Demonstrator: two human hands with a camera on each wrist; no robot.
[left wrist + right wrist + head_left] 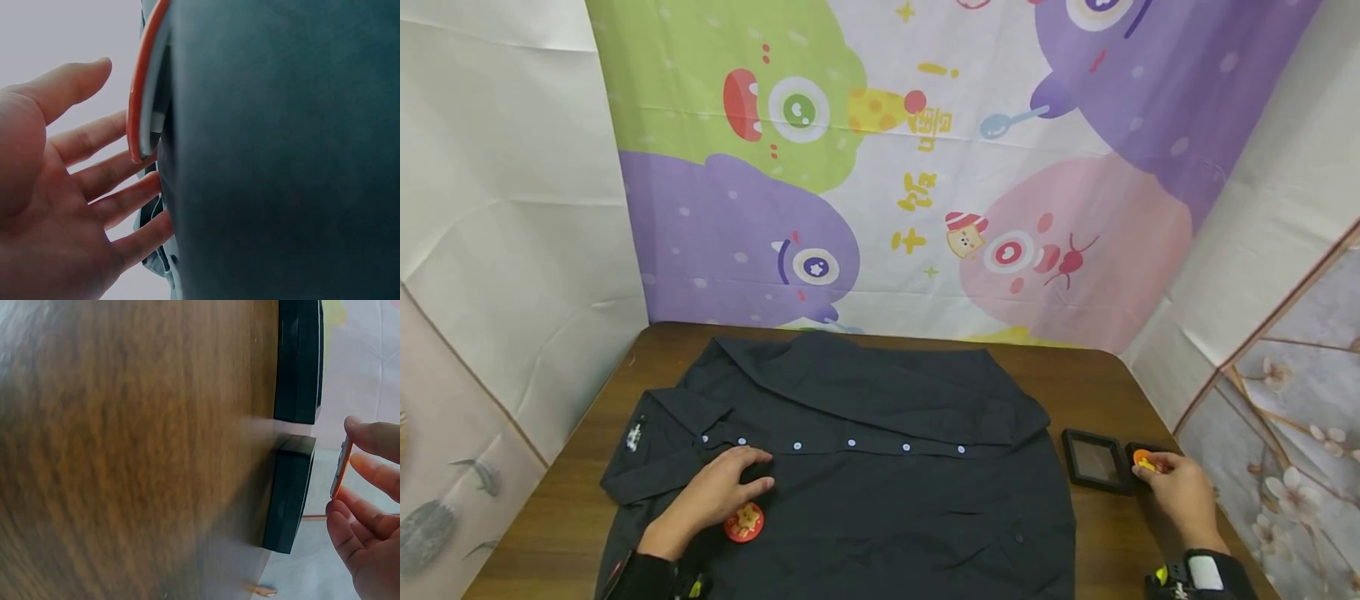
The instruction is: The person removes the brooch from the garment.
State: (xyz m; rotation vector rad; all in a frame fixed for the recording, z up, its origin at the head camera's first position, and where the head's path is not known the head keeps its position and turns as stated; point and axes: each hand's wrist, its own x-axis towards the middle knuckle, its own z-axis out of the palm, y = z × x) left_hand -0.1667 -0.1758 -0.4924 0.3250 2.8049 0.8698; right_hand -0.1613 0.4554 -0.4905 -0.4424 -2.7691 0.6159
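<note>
A black shirt (865, 512) with pale buttons lies spread on the table. On its front sits a round red badge (743, 522) with a golden star-shaped figure. My left hand (718, 492) rests on the cloth just above the badge, thumb and fingers spread; in the left wrist view the fingertips are at the shirt beside the badge's red rim (140, 94). My right hand (1183, 496) pinches a small orange badge (1145, 460) by its edges, over a small black box (289, 494). The right wrist view shows its greyish back, raised off the box.
A second black box (1070, 457), shallow and square, stands just left of the first. Brown tabletop (1105, 542) shows around the shirt. A cartoon-print curtain (880, 275) hangs behind the table. Near the shirt's left sleeve is a small white patch (634, 436).
</note>
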